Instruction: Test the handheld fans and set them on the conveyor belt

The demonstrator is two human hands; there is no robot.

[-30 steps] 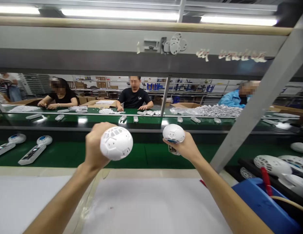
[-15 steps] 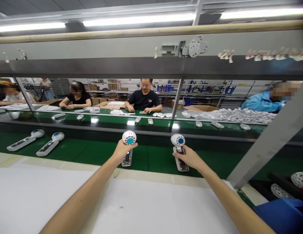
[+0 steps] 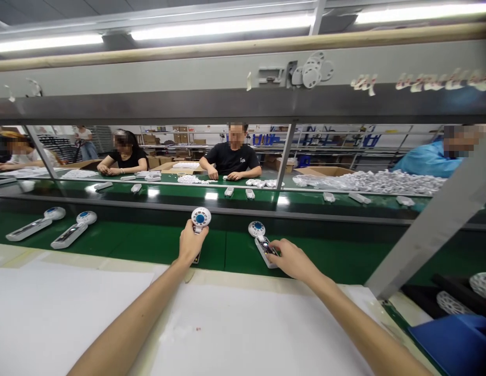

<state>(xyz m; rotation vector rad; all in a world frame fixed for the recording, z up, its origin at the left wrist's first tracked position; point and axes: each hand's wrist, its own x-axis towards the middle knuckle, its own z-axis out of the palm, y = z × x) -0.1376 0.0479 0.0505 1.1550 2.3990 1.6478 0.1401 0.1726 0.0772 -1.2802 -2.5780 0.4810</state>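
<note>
Below tube lights (image 3: pixel 227 26), the left hand (image 3: pixel 191 243) clamps a white device (image 3: pixel 201 216) over the green belt (image 3: pixel 129 237); the right hand (image 3: pixel 292 258) touches another device (image 3: pixel 261 246), finger grip unclear.

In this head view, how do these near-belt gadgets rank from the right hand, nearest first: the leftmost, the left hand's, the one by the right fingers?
1. Right gadget, at the right hand.
2. Held gadget, in the left hand.
3. Leftmost gadget, far left on the near belt.
</note>
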